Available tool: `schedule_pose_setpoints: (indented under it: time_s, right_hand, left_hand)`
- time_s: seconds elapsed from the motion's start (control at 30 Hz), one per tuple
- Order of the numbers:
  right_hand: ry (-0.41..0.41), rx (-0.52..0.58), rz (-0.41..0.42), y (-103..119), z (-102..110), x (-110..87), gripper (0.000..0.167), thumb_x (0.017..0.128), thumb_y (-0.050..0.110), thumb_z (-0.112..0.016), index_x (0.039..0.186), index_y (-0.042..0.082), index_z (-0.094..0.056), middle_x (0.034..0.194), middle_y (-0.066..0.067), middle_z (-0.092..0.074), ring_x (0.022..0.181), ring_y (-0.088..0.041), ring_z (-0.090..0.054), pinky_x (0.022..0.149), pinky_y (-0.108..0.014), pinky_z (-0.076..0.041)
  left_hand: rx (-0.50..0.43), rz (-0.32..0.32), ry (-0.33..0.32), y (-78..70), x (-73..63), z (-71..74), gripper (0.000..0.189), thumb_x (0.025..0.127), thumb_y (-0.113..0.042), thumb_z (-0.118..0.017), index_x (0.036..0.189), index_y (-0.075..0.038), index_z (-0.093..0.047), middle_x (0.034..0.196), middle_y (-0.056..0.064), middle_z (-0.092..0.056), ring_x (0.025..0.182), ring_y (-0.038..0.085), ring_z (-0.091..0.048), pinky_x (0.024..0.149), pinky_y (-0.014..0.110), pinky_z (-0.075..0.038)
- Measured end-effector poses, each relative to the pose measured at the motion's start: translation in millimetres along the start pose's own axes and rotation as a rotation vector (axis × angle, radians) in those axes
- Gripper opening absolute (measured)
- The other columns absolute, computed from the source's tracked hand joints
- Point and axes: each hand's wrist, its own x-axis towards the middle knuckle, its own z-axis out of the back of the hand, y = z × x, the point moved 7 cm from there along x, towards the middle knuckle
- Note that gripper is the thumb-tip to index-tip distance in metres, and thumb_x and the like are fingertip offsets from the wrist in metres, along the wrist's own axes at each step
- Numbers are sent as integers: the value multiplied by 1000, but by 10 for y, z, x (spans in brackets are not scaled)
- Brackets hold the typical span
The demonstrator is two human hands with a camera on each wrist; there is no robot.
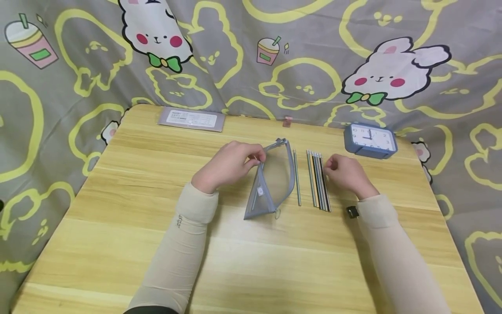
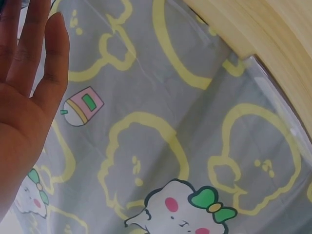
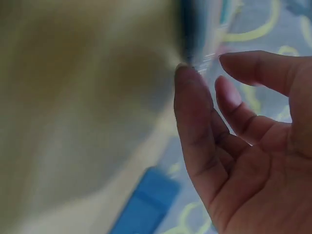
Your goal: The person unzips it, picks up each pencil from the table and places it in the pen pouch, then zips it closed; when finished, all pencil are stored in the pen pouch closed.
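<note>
In the head view my left hand (image 1: 231, 165) pinches the rim of a grey see-through zip pouch (image 1: 263, 203) between thumb and forefinger. The pouch stands with its mouth spread wide, facing right. Just right of it lies a single pencil (image 1: 297, 178). Farther right, several pencils (image 1: 318, 183) lie side by side in a row. My right hand (image 1: 347, 173) is at the row's right edge, fingers bent. The right wrist view shows its forefinger tip against a blurred dark pencil (image 3: 187, 31), with the thumb apart. In the left wrist view the pouch is mostly out of frame.
A blue alarm clock (image 1: 370, 139) stands at the back right of the wooden table (image 1: 251, 266). At the back left lies a flat grey packet (image 1: 191, 119) with a white label. Behind the table hangs a patterned grey curtain (image 1: 243, 87).
</note>
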Motion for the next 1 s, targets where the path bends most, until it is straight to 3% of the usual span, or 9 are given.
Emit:
schedule_pose_setpoints:
  time_s: [0.2, 0.7, 1.0]
  right_hand:
    - [-7, 20, 1, -216, -57, -40, 20, 99, 18, -63, 110, 2, -67, 110, -21, -71, 102, -37, -65, 94, -56, -51]
    - [-10, -48, 71, 64, -134, -79, 14, 97, 14, -66, 105, 2, -65, 103, -19, -73, 93, -35, -67, 86, -54, -52]
    - [17, -128, -5, 81, -135, -93, 16, 90, 15, -69, 97, 1, -64, 91, -16, -71, 80, -31, -62, 75, -48, -51]
  left_hand:
    - [0, 0, -2, 8, 5, -12, 10, 102, -8, -70, 107, -14, -75, 107, -1, -79, 102, 18, -74, 94, 39, -57]
    - [9, -12, -4, -27, -5, -9, 10, 102, -8, -70, 106, -15, -75, 106, -2, -79, 101, 18, -74, 92, 39, -57]
    - [11, -12, -7, -17, -6, -5, 9, 102, -9, -70, 106, -14, -74, 105, -2, -79, 100, 18, -74, 91, 39, -57]
